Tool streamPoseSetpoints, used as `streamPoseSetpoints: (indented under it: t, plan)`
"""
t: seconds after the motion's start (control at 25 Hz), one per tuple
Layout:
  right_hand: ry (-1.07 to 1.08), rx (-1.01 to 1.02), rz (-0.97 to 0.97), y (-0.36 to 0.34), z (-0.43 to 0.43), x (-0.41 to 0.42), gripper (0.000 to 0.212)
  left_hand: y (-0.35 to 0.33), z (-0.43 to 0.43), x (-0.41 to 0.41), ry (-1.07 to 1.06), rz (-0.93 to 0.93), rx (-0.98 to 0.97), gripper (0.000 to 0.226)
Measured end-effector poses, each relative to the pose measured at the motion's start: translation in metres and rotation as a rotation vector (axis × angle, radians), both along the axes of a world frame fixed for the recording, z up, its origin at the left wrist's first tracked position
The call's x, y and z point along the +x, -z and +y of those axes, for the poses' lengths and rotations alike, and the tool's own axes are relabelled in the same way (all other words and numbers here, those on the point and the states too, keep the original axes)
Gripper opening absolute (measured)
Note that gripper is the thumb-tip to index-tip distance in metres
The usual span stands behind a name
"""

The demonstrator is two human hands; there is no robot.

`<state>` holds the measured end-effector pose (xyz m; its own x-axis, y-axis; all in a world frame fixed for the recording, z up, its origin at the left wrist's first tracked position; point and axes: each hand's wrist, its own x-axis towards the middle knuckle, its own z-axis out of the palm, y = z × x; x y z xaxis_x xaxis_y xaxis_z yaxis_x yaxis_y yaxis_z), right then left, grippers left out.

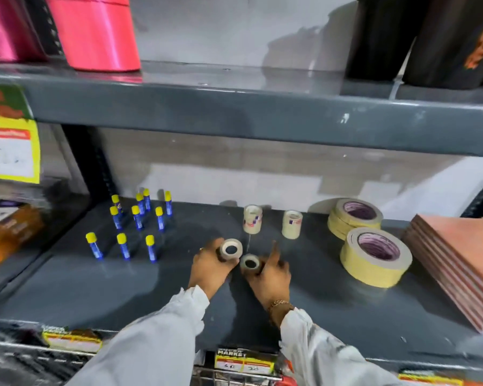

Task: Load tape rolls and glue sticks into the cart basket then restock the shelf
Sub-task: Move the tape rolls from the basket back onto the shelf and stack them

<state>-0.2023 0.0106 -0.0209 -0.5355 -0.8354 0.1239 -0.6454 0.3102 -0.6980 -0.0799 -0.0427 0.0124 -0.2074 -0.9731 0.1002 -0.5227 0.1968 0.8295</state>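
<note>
My left hand (208, 267) grips a small tape roll (231, 249) just above the grey shelf (123, 288). My right hand (271, 274) holds a second small tape roll (250, 263) beside it, index finger raised. Behind them stand two upright stacks of small clear tape rolls (252, 219) (292, 224). Several blue glue sticks with yellow caps (135, 221) stand upright at the left of the shelf. Wide yellow masking tape rolls (375, 256) (356, 217) lie at the right. A wire cart basket (234, 378) shows at the bottom edge.
A stack of reddish flat boards (457, 263) lies at the shelf's right end. Boxes (9, 232) sit on the left. Above, an upper shelf (234, 107) carries pink ribbon rolls (95, 32) and dark items (430, 37). Price labels (243, 360) line the front edge.
</note>
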Motion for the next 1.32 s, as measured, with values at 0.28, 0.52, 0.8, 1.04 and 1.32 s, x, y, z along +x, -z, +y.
streamPoseSetpoints:
  t: [0.28, 0.52, 0.8, 1.04, 1.32]
  plan:
    - [0.092, -0.249, -0.408, 0.002, 0.009, -0.005, 0.07, 0.012, 0.007, -0.023, 0.073, 0.005, 0.121, 0.064]
    - [0.108, -0.291, -0.357, 0.001, 0.013, -0.004, 0.058, 0.02, 0.006, -0.023, 0.101, 0.018, 0.149, 0.073]
    - [-0.278, -0.568, 0.271, 0.014, 0.087, 0.07, 0.049, 0.03, 0.055, 0.05, 0.18, 0.004, -0.328, 0.05]
    - [-0.446, -0.181, 0.284, 0.132, 0.172, 0.153, 0.052, 0.102, 0.111, 0.154, 0.164, -0.173, -0.807, 0.031]
    - [-0.792, 0.552, 0.334, 0.27, 0.248, 0.187, 0.035, 0.275, 0.177, 0.221, 0.622, -0.683, -0.412, 0.037]
